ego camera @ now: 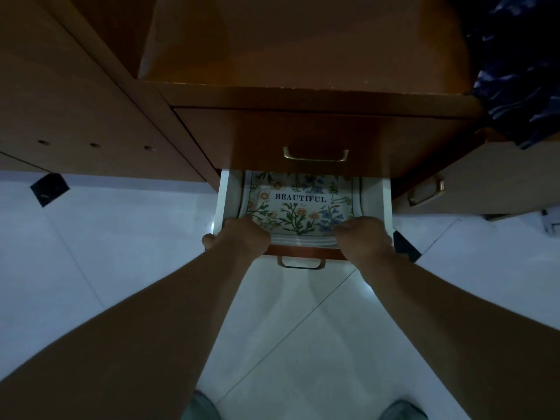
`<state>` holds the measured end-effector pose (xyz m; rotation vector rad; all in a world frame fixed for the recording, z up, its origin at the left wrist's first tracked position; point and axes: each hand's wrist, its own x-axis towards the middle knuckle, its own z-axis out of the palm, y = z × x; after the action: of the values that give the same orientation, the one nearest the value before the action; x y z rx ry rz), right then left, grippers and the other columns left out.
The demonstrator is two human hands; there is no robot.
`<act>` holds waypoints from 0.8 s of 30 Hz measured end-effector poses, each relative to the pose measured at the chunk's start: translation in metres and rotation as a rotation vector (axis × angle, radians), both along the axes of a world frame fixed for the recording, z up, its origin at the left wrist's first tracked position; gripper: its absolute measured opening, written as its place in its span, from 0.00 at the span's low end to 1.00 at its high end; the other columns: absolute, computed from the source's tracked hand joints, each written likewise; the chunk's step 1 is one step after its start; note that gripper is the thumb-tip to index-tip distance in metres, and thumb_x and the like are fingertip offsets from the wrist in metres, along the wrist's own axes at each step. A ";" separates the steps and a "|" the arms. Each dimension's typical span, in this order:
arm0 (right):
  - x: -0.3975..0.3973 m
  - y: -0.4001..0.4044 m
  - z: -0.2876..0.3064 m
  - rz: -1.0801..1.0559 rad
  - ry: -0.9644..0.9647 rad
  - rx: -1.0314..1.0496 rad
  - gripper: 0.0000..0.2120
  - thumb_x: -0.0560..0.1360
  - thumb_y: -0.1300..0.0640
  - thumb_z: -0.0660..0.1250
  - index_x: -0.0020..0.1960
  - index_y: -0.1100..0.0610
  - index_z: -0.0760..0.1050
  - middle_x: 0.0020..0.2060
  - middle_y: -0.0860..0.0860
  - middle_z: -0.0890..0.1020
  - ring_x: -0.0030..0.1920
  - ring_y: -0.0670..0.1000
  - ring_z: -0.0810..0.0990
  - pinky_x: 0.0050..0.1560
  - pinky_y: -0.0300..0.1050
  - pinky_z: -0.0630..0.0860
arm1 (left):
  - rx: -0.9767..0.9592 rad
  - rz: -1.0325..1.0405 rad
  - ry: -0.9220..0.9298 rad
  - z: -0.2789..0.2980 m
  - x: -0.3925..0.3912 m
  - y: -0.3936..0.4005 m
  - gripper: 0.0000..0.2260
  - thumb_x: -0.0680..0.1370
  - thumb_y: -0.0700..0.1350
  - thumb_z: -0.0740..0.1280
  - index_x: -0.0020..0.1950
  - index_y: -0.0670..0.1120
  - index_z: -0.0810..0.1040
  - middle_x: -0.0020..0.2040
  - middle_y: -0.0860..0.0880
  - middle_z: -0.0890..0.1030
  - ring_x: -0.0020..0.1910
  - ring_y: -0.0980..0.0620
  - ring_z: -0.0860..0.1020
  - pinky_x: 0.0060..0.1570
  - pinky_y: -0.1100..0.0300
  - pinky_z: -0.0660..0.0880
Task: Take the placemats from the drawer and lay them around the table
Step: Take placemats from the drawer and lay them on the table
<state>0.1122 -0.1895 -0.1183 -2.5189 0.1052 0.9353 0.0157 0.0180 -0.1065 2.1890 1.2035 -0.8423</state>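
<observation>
Between a person's two hands, floral placemats (298, 204) printed "BEAUTIFUL" lie stacked inside the open lower drawer (225, 195). The left hand (239, 236) and right hand (362, 236) curl over the stack's near edge, apparently gripping it. Beyond the hands, the upper drawer (315, 137) is closed. Judging by this, nothing has been laid out; the table is out of view.

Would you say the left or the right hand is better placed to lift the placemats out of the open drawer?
Neither clearly. The left hand and right hand each hold a near corner of the placemats, so lifting with both together looks best. The left sits partly over the drawer wall.
</observation>
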 end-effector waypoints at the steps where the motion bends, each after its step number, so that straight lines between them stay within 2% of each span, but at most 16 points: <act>1: -0.001 -0.002 0.003 -0.045 -0.027 0.086 0.36 0.56 0.33 0.58 0.53 0.54 0.82 0.53 0.54 0.82 0.52 0.59 0.82 0.57 0.56 0.80 | 0.035 -0.051 0.043 0.003 -0.002 -0.002 0.18 0.78 0.53 0.63 0.65 0.47 0.76 0.66 0.43 0.76 0.65 0.38 0.75 0.68 0.35 0.68; 3: -0.003 -0.002 0.011 -0.056 -0.094 0.213 0.23 0.64 0.42 0.66 0.54 0.52 0.84 0.61 0.53 0.78 0.58 0.57 0.80 0.63 0.54 0.77 | 0.087 -0.226 0.125 0.008 -0.004 -0.008 0.15 0.79 0.52 0.61 0.63 0.50 0.74 0.65 0.47 0.75 0.69 0.40 0.72 0.71 0.24 0.51; 5: -0.003 -0.002 0.013 -0.062 -0.129 0.289 0.13 0.72 0.56 0.70 0.56 0.53 0.83 0.67 0.52 0.73 0.63 0.55 0.77 0.67 0.52 0.75 | 0.103 -0.322 0.159 0.013 -0.004 -0.011 0.10 0.79 0.51 0.58 0.57 0.51 0.73 0.62 0.50 0.78 0.71 0.42 0.70 0.67 0.20 0.40; 7: -0.001 -0.002 0.011 -0.126 -0.139 0.357 0.15 0.72 0.64 0.69 0.54 0.50 0.83 0.67 0.52 0.72 0.61 0.54 0.78 0.65 0.52 0.76 | 0.046 -0.324 0.157 0.011 -0.004 -0.008 0.09 0.78 0.53 0.57 0.54 0.53 0.72 0.61 0.51 0.78 0.71 0.40 0.70 0.66 0.18 0.39; 9: 0.000 -0.002 0.008 -0.160 -0.158 0.396 0.20 0.71 0.71 0.66 0.52 0.48 0.81 0.66 0.53 0.73 0.61 0.54 0.79 0.65 0.52 0.77 | -0.005 -0.352 0.149 0.003 -0.005 -0.004 0.11 0.73 0.55 0.55 0.51 0.53 0.70 0.59 0.50 0.76 0.70 0.38 0.71 0.63 0.16 0.43; 11: 0.001 -0.003 0.005 -0.103 -0.199 0.340 0.20 0.73 0.75 0.64 0.56 0.56 0.82 0.67 0.55 0.70 0.63 0.52 0.75 0.71 0.44 0.70 | -0.012 -0.375 0.131 0.001 -0.009 -0.002 0.12 0.72 0.56 0.57 0.47 0.50 0.70 0.55 0.50 0.76 0.68 0.38 0.72 0.64 0.16 0.47; 13: 0.001 -0.007 0.004 0.020 -0.234 0.215 0.17 0.76 0.73 0.63 0.61 0.61 0.80 0.66 0.55 0.69 0.64 0.52 0.72 0.69 0.33 0.63 | -0.001 -0.329 0.105 0.000 -0.011 -0.001 0.15 0.75 0.59 0.60 0.51 0.50 0.76 0.56 0.49 0.78 0.68 0.39 0.73 0.69 0.23 0.51; 14: 0.002 -0.009 0.003 0.062 -0.245 0.184 0.17 0.76 0.72 0.63 0.62 0.61 0.80 0.66 0.55 0.69 0.64 0.53 0.72 0.67 0.33 0.64 | -0.002 -0.276 0.086 0.002 -0.012 -0.002 0.16 0.77 0.59 0.59 0.54 0.51 0.78 0.60 0.49 0.79 0.69 0.39 0.73 0.71 0.26 0.52; 15: 0.002 -0.010 0.001 0.110 -0.268 0.141 0.17 0.76 0.71 0.64 0.61 0.60 0.80 0.65 0.56 0.71 0.64 0.55 0.72 0.67 0.35 0.66 | -0.003 -0.257 0.074 0.002 -0.012 -0.002 0.16 0.77 0.59 0.57 0.55 0.52 0.78 0.61 0.49 0.79 0.69 0.39 0.72 0.71 0.25 0.51; 17: 0.005 -0.011 -0.001 0.177 -0.318 0.091 0.16 0.75 0.71 0.65 0.58 0.59 0.82 0.62 0.55 0.74 0.62 0.58 0.75 0.67 0.44 0.72 | -0.012 -0.335 0.074 0.002 -0.012 -0.002 0.14 0.73 0.58 0.54 0.46 0.52 0.74 0.56 0.51 0.77 0.67 0.40 0.73 0.66 0.20 0.47; 20: 0.008 -0.011 0.005 0.202 -0.342 0.037 0.13 0.76 0.66 0.67 0.56 0.53 0.82 0.55 0.52 0.77 0.56 0.58 0.77 0.59 0.54 0.79 | -0.006 -0.350 0.102 0.000 -0.016 0.000 0.15 0.71 0.57 0.50 0.42 0.50 0.71 0.53 0.50 0.76 0.65 0.40 0.74 0.65 0.19 0.47; 22: 0.008 -0.012 0.012 0.264 -0.379 0.008 0.10 0.79 0.60 0.66 0.57 0.49 0.79 0.52 0.50 0.76 0.51 0.56 0.78 0.53 0.55 0.80 | 0.030 -0.345 0.052 0.005 -0.019 -0.003 0.19 0.75 0.59 0.50 0.51 0.52 0.75 0.61 0.49 0.78 0.68 0.39 0.73 0.68 0.21 0.48; 24: 0.010 -0.011 0.019 0.293 -0.391 0.054 0.09 0.80 0.58 0.64 0.59 0.50 0.76 0.52 0.49 0.74 0.47 0.54 0.78 0.51 0.51 0.79 | 0.071 -0.284 -0.022 0.013 -0.024 -0.008 0.22 0.79 0.63 0.52 0.65 0.55 0.74 0.70 0.48 0.75 0.73 0.39 0.69 0.73 0.27 0.47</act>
<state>0.1223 -0.2002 -0.0992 -2.6569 -0.4128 0.5191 -0.0079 0.0102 -0.0933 2.4589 0.9372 -0.8962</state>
